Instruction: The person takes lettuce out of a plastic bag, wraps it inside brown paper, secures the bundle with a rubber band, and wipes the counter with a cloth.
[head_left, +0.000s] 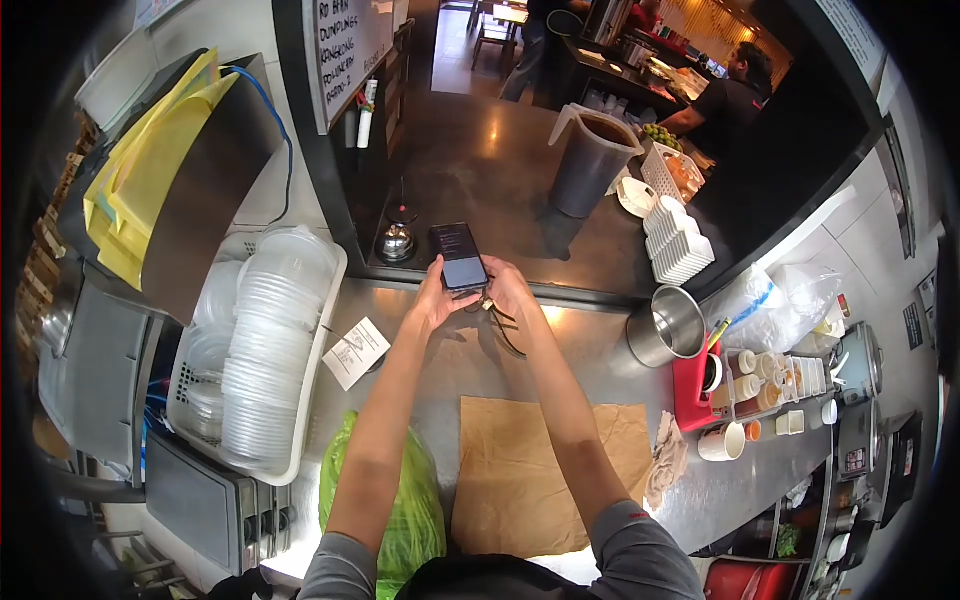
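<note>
A dark smartphone [460,260] with a lit screen is held over the front edge of the pass counter. My left hand [440,300] grips its lower left side. My right hand [508,290] closes around its lower right side. A thin dark cable [506,332] hangs beside my right fingers; whether it is plugged into the phone I cannot make out. Left of the phone stands a silver call bell [397,243]. Below my arms lie a brown paper bag [520,470], flat on the steel table, and a green plastic bag [410,500] by my left forearm.
On the left, a white basket [338,300] holds stacked clear plastic lids, near a paper receipt [356,352]. A dark pitcher [595,165] and white foam containers [678,240] stand on the counter. At right are a steel pot [665,325] and sauce cups [768,368]. A person [740,100] stands beyond.
</note>
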